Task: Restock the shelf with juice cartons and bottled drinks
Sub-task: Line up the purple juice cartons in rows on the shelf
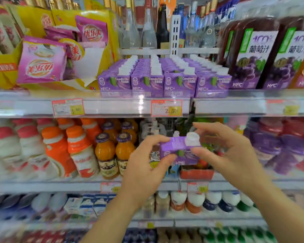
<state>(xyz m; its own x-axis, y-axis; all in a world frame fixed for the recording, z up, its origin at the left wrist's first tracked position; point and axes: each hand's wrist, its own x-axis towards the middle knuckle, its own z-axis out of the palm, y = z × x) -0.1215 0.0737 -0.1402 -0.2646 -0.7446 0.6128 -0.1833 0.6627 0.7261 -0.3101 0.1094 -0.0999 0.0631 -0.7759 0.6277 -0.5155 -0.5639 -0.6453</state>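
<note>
Centrally, just below the middle of the view, a single purple juice carton (180,151) is held in the air in front of the bottle shelf, its white cap (192,139) uppermost and towards 3 o'clock, so it has not yet been shelved. At 12 o'clock from it, on the upper shelf (112,106), four rows of matching purple cartons (163,76) run from the back to the front lip above the 2.50 price tag (166,108). The rows look nearly full, though whether a slot remains behind the front cartons cannot be told. Tall grape juice cartons (253,55) stand at 2 o'clock, and orange juice bottles (112,151) stand at 9 o'clock of the held carton; both sections appear stocked, though the lower shelves are blurred. The job therefore seems well advanced, with this carton, at least, left to place. The left grip (147,160) pinches the carton's 9 o'clock end, with the thumb on the front face and the fingers curled over the top edge. The right grip (226,149) holds the 3 o'clock end, with the thumb on the front face below the cap and the fingers bent behind it. Both forearms rise from 6 o'clock and converge on the carton — a lift towards 12 o'clock would bring it to its shelf.
</note>
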